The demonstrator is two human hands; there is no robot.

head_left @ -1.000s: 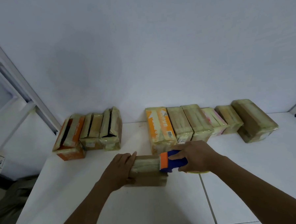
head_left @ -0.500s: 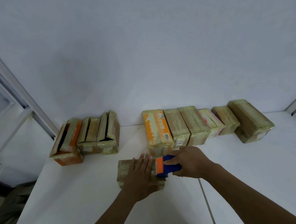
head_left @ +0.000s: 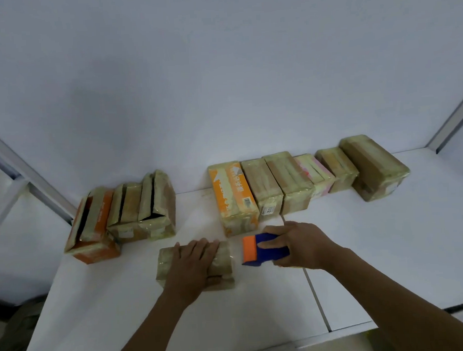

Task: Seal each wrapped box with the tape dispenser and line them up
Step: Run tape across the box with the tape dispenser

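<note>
Step in hand, as judged: sealing the box point(head_left: 225, 261) that lies under the left hand point(head_left: 193, 263), at the point where the tape run ends and the strip must part from the tool.

Recommended practice: keep the palm bearing down so the box cannot slide toward the right hand point(head_left: 302, 245). Tilt the tape dispenser point(head_left: 269, 256) so its cutting edge bites cleanly, then rub the loose tail down over the box end nearest the right hand. Check that the flaps are shut before the box goes into line. Whether a strand of tape joins tool and box cannot be told; only a faint glint shows between them.

Left hand: flat and open, fingers straight and slightly spread, pressing on the top of the box. It grips nothing.

Right hand: closed round the blue body of the tape dispenser, thumb on the upper face. The orange end points at the left hand. The tool sits just beside the box end, apparently apart from it.

Surroundings: a row of taped boxes point(head_left: 292, 177) stands beyond the right hand against the wall. A cluster of three boxes point(head_left: 135, 207), with dark gaps at their tops, stands beyond and outside the left hand. All rest on a white table point(head_left: 232, 323).
</note>
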